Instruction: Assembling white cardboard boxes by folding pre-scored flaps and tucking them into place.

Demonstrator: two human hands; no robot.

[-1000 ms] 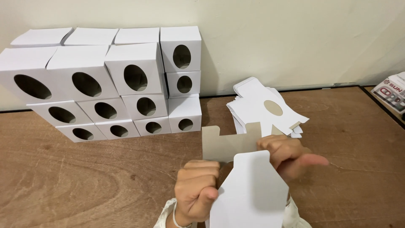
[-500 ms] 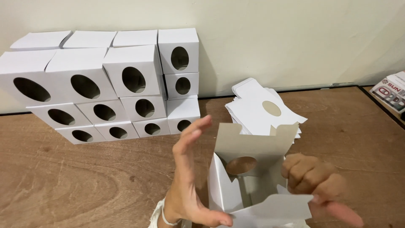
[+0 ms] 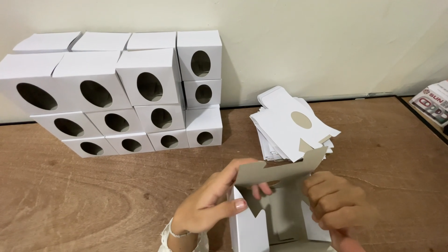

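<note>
the left hand (image 3: pixel 212 205) was curled partly closed round the near left corner of a half-formed white carton (image 3: pixel 275 205), thumb pressed on the outer wall and fingertips hooked over the raised grey-backed flap. the right hand (image 3: pixel 338 207) was closed in a loose fist on the carton's right wall, knuckles toward the camera, gripping the edge there. the carton sat low in the middle of the view, open on top, its grey inside showing, and its bottom was cut off by the lower edge of the picture. whether it rested on the wooden table (image 3: pixel 70 205) or was held just above it could not be told.

just beyond the carton, and partly hidden behind its raised flap, lay a loose stack of flat carton blanks (image 3: pixel 291 123), white, the top one showing a round hole; the number of sheets could not be counted. nothing else stood between the hands and that stack.

farther off to the left, against the pale wall (image 3: pixel 326 42), stood a pile of finished white boxes (image 3: pixel 121 93), each front with an oval hole. thirteen such fronts could be counted: three large ones, seven smaller ones below them, and three in a column at the right end. three more boxes showed only their tops at the back. at the far right edge lay a red and white packet (image 3: pixel 436 102), well apart from the hands.
</note>
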